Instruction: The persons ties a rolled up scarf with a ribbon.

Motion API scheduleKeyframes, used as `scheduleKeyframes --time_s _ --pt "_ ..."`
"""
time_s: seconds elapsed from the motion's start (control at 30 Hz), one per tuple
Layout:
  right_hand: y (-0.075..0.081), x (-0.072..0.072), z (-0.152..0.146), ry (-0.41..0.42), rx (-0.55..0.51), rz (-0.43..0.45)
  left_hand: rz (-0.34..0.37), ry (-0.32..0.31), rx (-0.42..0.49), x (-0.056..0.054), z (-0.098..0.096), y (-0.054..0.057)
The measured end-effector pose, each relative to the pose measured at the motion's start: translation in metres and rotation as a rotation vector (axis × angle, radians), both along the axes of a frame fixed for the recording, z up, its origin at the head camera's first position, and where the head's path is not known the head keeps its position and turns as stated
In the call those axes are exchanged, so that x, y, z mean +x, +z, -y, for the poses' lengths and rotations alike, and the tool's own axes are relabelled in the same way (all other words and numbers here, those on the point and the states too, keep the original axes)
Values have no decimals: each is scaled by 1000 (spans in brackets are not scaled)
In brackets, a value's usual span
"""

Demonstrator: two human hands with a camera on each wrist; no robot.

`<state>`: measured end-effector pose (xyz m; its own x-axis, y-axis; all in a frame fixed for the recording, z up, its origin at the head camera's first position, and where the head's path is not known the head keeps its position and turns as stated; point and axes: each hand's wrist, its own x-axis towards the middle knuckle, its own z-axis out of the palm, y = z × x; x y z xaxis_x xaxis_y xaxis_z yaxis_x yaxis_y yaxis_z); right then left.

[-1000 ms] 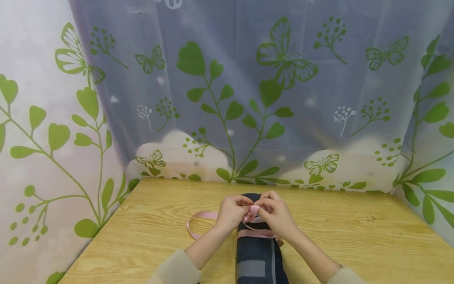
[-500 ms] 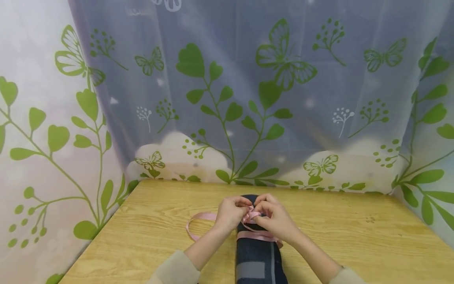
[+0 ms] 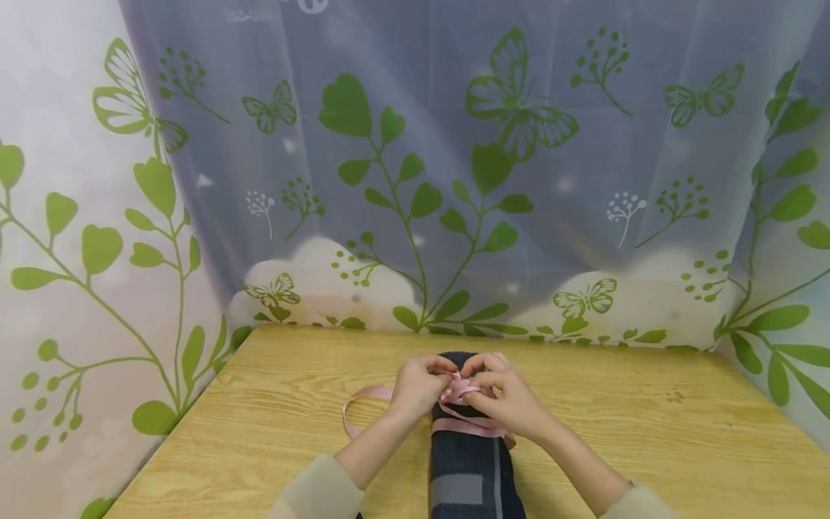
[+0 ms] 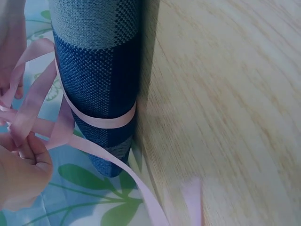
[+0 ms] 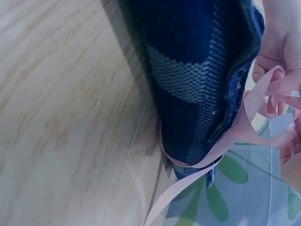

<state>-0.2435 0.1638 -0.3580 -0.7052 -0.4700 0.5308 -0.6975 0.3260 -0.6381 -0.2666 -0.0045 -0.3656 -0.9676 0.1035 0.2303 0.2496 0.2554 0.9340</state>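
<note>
A dark blue rolled cloth (image 3: 457, 461) with grey woven patches lies lengthwise on the table. Around it runs a pink satin ribbon (image 3: 463, 427), one band of which circles the roll in the left wrist view. Over the far part of the roll, my left hand (image 3: 415, 389) pinches the bunched ribbon between thumb and fingers. Just to its right, my right hand (image 3: 509, 396) pinches another part, its fingertips close to the left ones. Ribbon loops (image 5: 256, 106) show between the hands in the right wrist view. The fingers partly hide the crossing.
The wooden table (image 3: 292, 404) extends on both sides of the roll. A loose ribbon tail curves out over the wood to the left. Behind the table hangs a grey-blue curtain (image 3: 454, 216) printed with green leaves and butterflies.
The ribbon piece that stood up between the fingers has come down into a flatter bunch. My right fingers have dipped and shifted slightly with it; my left hand stays almost still.
</note>
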Motion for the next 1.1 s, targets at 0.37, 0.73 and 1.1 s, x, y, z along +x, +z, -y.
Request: scheduleKeyframes --time_s 0.37,0.73,1.1 --pt "4 2 -11 106 -48 98 26 27 -15 -4 3 -1" --pt "8 6 -20 136 -32 315 21 10 -9 -2 6 -2" --pt "12 5 -35 93 -14 266 -3 41 -45 -2 9 -1"
